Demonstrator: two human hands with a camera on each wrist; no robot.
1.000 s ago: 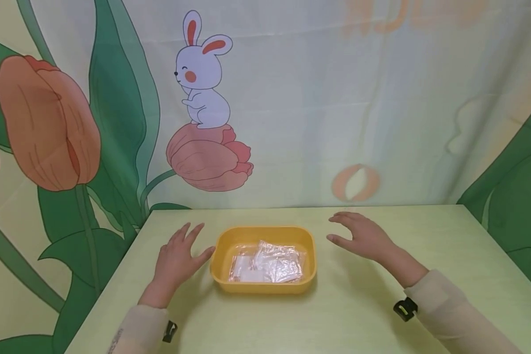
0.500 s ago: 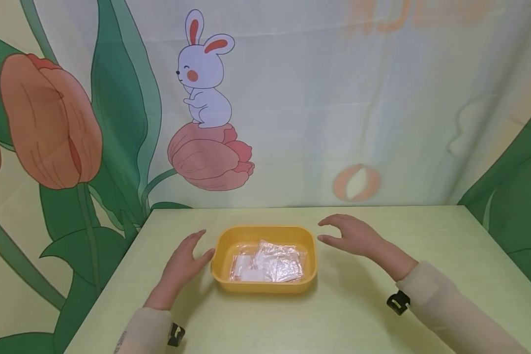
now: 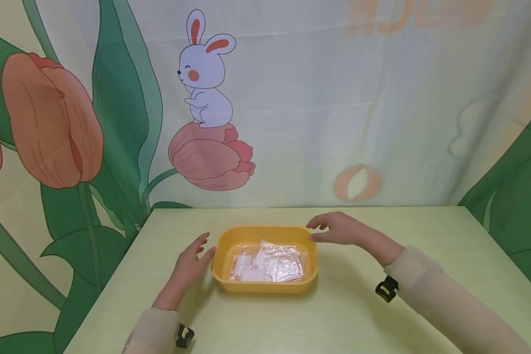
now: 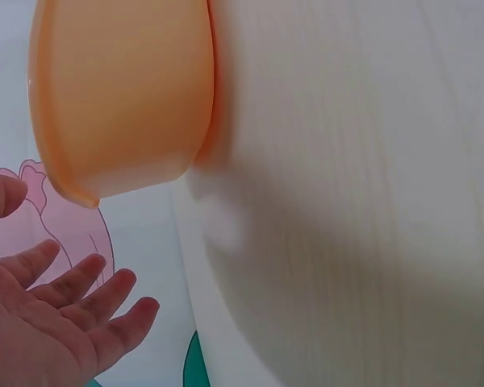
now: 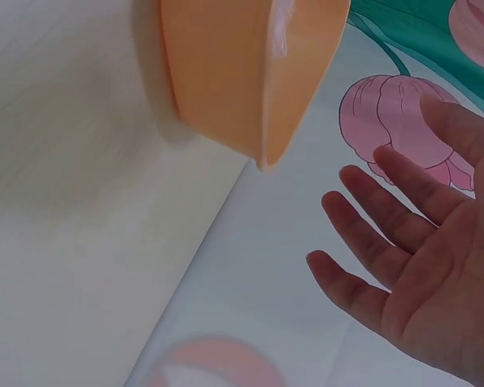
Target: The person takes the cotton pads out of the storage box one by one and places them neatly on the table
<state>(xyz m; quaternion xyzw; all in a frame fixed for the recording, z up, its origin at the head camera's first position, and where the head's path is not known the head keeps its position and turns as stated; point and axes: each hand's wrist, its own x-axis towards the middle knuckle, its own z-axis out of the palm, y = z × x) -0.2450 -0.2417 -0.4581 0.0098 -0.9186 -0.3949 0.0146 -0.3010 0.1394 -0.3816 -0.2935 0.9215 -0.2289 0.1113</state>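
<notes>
A yellow plastic basin (image 3: 265, 287) with rounded corners stands on the table, holding several clear plastic packets (image 3: 280, 263) with white contents. My left hand (image 3: 189, 268) is beside the basin's left end, its thumb close to the rim and its fingers spread. Over at the right end, my right hand (image 3: 336, 228) hovers with thumb and fingertips right by the back right corner. In the left wrist view the fingers (image 4: 97, 298) are loosely extended below the basin's outer wall (image 4: 129, 89). The right wrist view has the palm (image 5: 444, 290) facing the basin, fingers apart.
The pale green table (image 3: 265, 324) reaches back to a hanging cloth (image 3: 301, 123) printed with a rabbit and tulips. Each sleeve has a black clip (image 3: 387, 288) near the cuff.
My right hand has moved left, up to the basin's right end. The left hand has shifted slightly right and turned a little. The basin and packets stay in place.
</notes>
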